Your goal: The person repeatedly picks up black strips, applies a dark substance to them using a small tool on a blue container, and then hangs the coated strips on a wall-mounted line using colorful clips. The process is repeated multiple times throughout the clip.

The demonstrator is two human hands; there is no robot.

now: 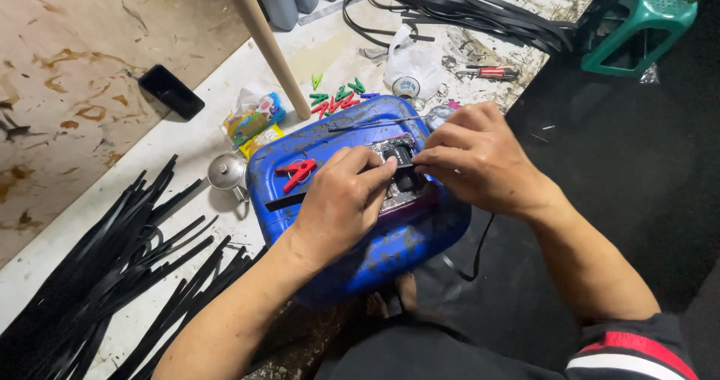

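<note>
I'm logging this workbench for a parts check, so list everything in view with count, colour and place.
Blue plastic can: one, blue, lying on its side under both hands.
Black strap: one, black, across the can, pinched by both hands.
Red clip: one, red, on the can's left part.
Clothes pegs: several, red and green, behind the can.
Black strips: many, black, piled lower left.
Black cords: a bundle, black, top centre.
Phone: one, black, left.
Wooden stick: one, tan, leaning upper centre.
Stool: one, green, top right.
Left hand: on the strap.
Right hand: on the strap.
</note>
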